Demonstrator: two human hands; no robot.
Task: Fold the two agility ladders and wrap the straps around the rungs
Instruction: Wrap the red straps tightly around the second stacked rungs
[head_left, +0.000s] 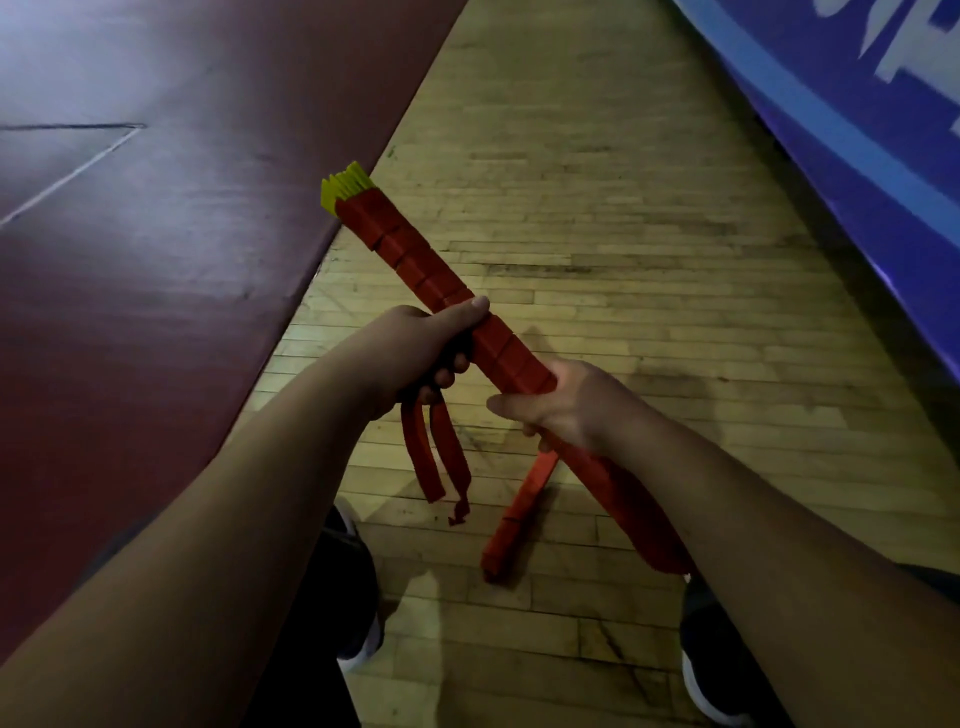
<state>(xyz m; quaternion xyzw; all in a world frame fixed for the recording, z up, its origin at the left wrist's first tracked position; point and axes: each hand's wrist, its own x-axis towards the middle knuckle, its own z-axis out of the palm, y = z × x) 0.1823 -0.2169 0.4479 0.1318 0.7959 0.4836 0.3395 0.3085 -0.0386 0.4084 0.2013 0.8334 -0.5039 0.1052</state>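
Above gym floorboards (623, 208), the ladder bundle (410, 254) slants away leftward; left hand (415, 353) grips mid-length, right hand (576, 405) grips nearer, straps (456, 462) dangling.

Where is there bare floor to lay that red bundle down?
Bare wooden floor lies ahead, between the maroon mat and the blue banner. It is crowded near the shoes, where loose strap ends dangle below the left hand and right hand gripping the bundle.

Red on yellow, gym colours around

A red strap (415, 260) spirals in overlapping bands over yellow rungs (345, 187). The plank floor (623, 234) is pale tan, the mat (156, 234) maroon, and the banner (857, 130) blue with white lettering and a light-blue stripe.
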